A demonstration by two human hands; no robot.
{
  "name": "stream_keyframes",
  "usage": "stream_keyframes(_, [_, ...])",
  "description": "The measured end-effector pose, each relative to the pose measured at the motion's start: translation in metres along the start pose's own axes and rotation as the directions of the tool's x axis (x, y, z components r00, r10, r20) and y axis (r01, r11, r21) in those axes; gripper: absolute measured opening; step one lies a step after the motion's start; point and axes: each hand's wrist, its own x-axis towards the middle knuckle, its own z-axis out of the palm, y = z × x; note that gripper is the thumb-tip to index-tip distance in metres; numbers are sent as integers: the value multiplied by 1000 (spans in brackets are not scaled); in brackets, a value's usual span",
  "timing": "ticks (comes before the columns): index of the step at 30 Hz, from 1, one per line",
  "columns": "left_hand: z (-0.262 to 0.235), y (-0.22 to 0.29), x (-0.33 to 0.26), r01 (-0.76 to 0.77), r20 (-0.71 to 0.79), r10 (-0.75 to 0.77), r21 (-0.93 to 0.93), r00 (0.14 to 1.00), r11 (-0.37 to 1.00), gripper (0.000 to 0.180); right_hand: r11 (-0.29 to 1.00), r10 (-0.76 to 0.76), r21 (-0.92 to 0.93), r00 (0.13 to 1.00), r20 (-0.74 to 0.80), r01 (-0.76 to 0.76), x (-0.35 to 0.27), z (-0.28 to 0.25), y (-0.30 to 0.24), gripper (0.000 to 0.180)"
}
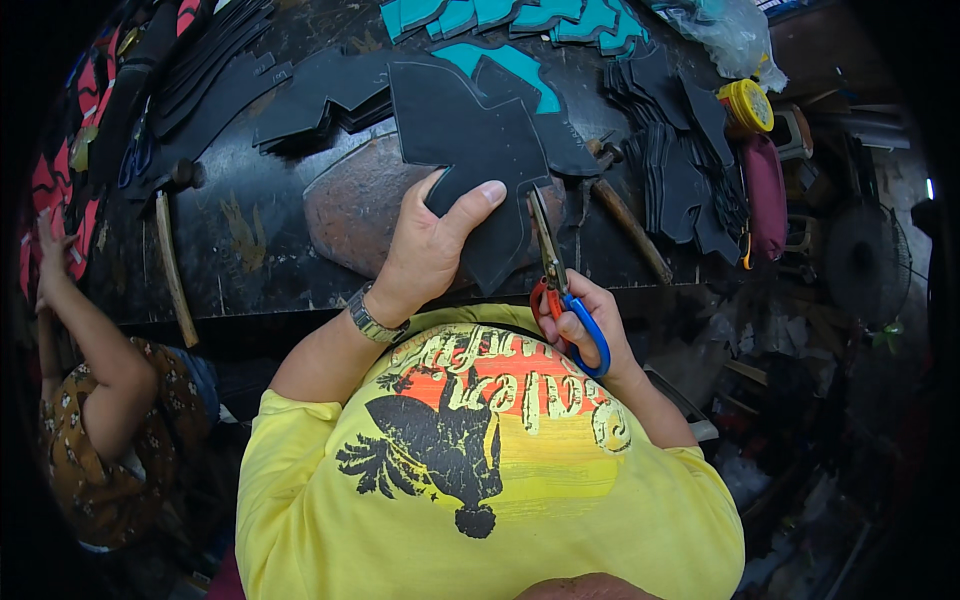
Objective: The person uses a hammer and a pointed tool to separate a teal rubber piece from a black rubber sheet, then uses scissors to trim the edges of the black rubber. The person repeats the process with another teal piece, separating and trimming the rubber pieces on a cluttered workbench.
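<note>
My left hand (432, 228) grips a black cut sheet (465, 120), thumb on top and the fingers hidden beneath it. The sheet looks like leather or a similar material and has pale lines marked along its edges. My right hand (588, 325) is closed around the handles of a pair of scissors (549, 245), one handle red and the other blue. Their blades point away from me, with the tips at the sheet's right edge. Under the sheet lies a brown stone-like slab (350, 205) on the dark table.
Stacks of black pieces (670, 170) and teal pieces (520, 15) cover the table's far side. Hammers lie left (172, 255) and right (630, 225). A yellow round container (746, 106) and maroon cushion-like object (764, 200) sit at right. Another person (105, 400) works at left beside red pieces.
</note>
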Motion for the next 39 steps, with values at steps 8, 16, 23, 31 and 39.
stream_keyframes(8, [2, 0, 1, -10, -21, 10, 3, 1000, 1000, 24, 1000, 0, 22, 1000, -1, 0, 2, 1, 1, 50])
stream_keyframes(16, [3, 0, 2, -15, -23, 15, -2, 1000, 1000, 24, 1000, -31, -8, 1000, -6, 31, 3, 0, 5, 50])
stream_keyframes(23, [2, 1, 1, -10, -11, 10, -5, 1000, 1000, 24, 999, -30, 35, 1000, -2, 30, 2, 1, 4, 51])
stream_keyframes(31, [0, 3, 0, -22, 1, 22, 45, 1000, 999, 25, 999, -12, 39, 1000, -11, 12, 1, 2, 3, 42])
stream_keyframes(39, [0, 4, -1, -33, 5, 32, 60, 999, 998, 25, 999, -39, 26, 999, 3, 39, 2, 0, 9, 42])
